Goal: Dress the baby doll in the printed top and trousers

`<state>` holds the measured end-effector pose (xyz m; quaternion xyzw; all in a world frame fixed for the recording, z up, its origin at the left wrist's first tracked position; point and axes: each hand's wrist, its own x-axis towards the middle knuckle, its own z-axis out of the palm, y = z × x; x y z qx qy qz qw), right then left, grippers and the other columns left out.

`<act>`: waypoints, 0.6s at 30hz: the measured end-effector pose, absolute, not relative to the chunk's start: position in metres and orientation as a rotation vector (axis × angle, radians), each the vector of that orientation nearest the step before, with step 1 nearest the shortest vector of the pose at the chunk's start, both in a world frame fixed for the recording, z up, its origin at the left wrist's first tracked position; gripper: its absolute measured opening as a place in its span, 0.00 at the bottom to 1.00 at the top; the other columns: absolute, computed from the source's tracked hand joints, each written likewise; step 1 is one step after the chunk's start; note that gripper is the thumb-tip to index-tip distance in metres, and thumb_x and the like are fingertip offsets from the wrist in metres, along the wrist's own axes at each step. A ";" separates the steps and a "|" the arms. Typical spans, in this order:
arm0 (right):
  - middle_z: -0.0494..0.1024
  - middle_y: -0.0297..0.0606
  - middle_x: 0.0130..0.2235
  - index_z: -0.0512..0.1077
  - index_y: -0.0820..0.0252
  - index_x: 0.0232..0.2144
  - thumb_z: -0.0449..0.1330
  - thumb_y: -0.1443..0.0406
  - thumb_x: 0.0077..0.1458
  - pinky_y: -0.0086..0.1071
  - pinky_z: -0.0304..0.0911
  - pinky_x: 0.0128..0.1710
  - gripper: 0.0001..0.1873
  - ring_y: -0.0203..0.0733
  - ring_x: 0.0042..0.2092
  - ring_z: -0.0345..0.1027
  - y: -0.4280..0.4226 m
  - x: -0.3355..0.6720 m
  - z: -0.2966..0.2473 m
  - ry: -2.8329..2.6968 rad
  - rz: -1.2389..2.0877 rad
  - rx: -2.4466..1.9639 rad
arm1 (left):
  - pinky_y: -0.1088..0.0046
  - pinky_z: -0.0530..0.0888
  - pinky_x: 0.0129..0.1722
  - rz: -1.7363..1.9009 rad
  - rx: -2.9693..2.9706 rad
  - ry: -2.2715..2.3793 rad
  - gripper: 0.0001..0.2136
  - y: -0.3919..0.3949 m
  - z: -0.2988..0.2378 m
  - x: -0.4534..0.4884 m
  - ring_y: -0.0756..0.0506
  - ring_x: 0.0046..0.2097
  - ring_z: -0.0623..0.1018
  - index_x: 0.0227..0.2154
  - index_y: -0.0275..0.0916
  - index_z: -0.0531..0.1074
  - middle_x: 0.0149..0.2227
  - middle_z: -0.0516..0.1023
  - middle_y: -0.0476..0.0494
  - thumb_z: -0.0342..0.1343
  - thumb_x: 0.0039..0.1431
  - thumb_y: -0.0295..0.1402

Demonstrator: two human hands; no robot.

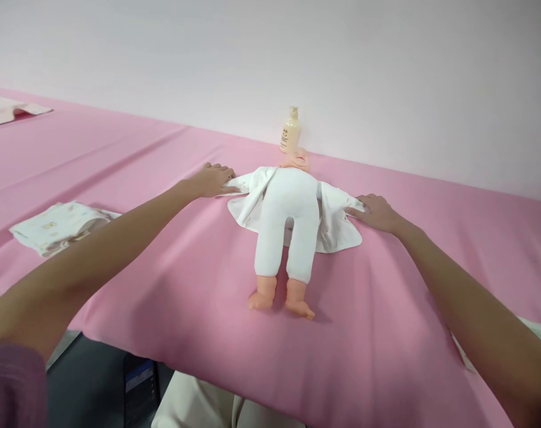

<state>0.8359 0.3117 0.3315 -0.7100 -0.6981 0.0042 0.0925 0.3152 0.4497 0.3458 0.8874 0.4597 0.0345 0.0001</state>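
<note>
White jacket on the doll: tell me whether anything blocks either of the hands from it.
Nothing visible does. The left hand touches one sleeve of the white jacket, and the right hand touches the other sleeve. The bottle stands beyond the doll, away from both hands.

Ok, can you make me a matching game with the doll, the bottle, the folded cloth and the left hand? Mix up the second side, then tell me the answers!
Column 1
1. Doll
2. Bottle
3. Folded cloth
4. Left hand

Column 2
A. Touching a white sleeve
B. Pale yellow, upright near the wall
C. Patterned, beside the left forearm
D. Lying down with bare feet

Pairs: 1-D, 2-B, 3-C, 4-A
</note>
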 end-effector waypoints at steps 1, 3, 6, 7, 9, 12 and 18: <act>0.78 0.56 0.58 0.76 0.57 0.57 0.58 0.37 0.61 0.59 0.66 0.58 0.37 0.72 0.62 0.68 0.303 0.829 0.329 -2.031 -0.076 -2.092 | 0.50 0.65 0.63 0.181 2.788 1.481 0.34 0.440 0.344 0.311 0.27 0.61 0.74 0.59 0.38 0.74 0.58 0.79 0.30 0.47 0.70 0.64; 0.72 0.58 0.66 0.72 0.59 0.63 0.59 0.43 0.64 0.63 0.60 0.65 0.36 0.74 0.69 0.60 0.278 0.809 0.328 -1.991 -0.227 -1.940 | 0.49 0.65 0.63 0.424 2.786 1.485 0.32 0.413 0.342 0.304 0.27 0.63 0.72 0.61 0.37 0.72 0.63 0.75 0.28 0.47 0.72 0.60; 0.78 0.50 0.59 0.73 0.55 0.57 0.55 0.53 0.71 0.56 0.62 0.64 0.20 0.62 0.62 0.69 0.229 0.766 0.330 -2.161 -0.170 -1.588 | 0.52 0.66 0.64 0.688 2.802 1.110 0.26 0.361 0.337 0.304 0.31 0.63 0.73 0.60 0.40 0.72 0.63 0.76 0.33 0.50 0.75 0.55; 0.80 0.47 0.56 0.74 0.53 0.54 0.55 0.55 0.72 0.54 0.63 0.62 0.16 0.60 0.59 0.71 0.213 0.751 0.329 -2.218 -0.099 -1.519 | 0.54 0.66 0.65 0.680 2.801 0.945 0.24 0.345 0.334 0.307 0.33 0.63 0.73 0.59 0.42 0.73 0.63 0.76 0.36 0.51 0.75 0.54; 0.80 0.45 0.53 0.74 0.51 0.49 0.56 0.59 0.71 0.52 0.66 0.58 0.10 0.58 0.54 0.73 0.187 0.724 0.326 -2.314 0.040 -1.450 | 0.55 0.66 0.65 0.590 2.776 0.747 0.19 0.318 0.327 0.318 0.35 0.62 0.74 0.57 0.46 0.73 0.62 0.78 0.41 0.54 0.74 0.52; 0.80 0.45 0.51 0.72 0.52 0.45 0.57 0.64 0.67 0.51 0.69 0.52 0.06 0.57 0.51 0.72 0.167 0.699 0.318 -2.285 0.186 -1.495 | 0.53 0.67 0.61 0.507 2.720 0.788 0.17 0.294 0.317 0.337 0.34 0.58 0.75 0.53 0.44 0.73 0.57 0.79 0.39 0.54 0.73 0.50; 0.80 0.41 0.47 0.72 0.52 0.46 0.60 0.58 0.68 0.46 0.71 0.45 0.08 0.54 0.47 0.73 0.167 0.707 0.315 -2.038 0.483 -1.648 | 0.50 0.66 0.56 0.446 2.660 0.935 0.11 0.274 0.318 0.356 0.36 0.47 0.76 0.40 0.42 0.69 0.42 0.79 0.40 0.54 0.71 0.44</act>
